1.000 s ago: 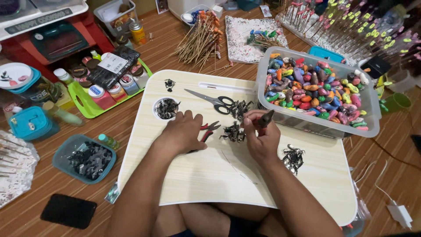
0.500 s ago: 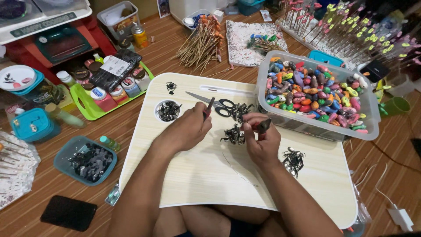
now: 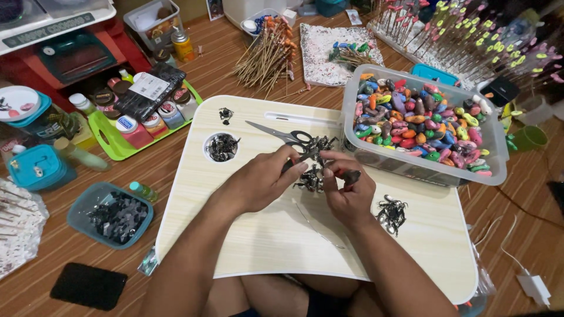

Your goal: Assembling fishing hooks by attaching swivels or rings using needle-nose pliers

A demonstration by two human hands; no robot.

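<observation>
Clearly the fiddly part sits between the two hands: the left hand (image 3: 258, 185) and the right hand (image 3: 348, 191) meet over a small dark cluster of hooks (image 3: 309, 178) on the pale lap table (image 3: 247, 246), fingertips pressed together and pinching tiny dark pieces at that cluster – the right hand also grips a small dark oblong lure body (image 3: 352, 176) against its thumb. The cluster lies just below and between the fingertips, touching them, not out to one side. Risk, as I judge it: sharp points could prick a finger, or tangled hooks could lift together and scatter. The scissors (image 3: 282, 137) lie just beyond the knuckles, blades pointing away – a careless reach could brush them. The bin of coloured lures (image 3: 418, 117) stands near the right wrist
</observation>
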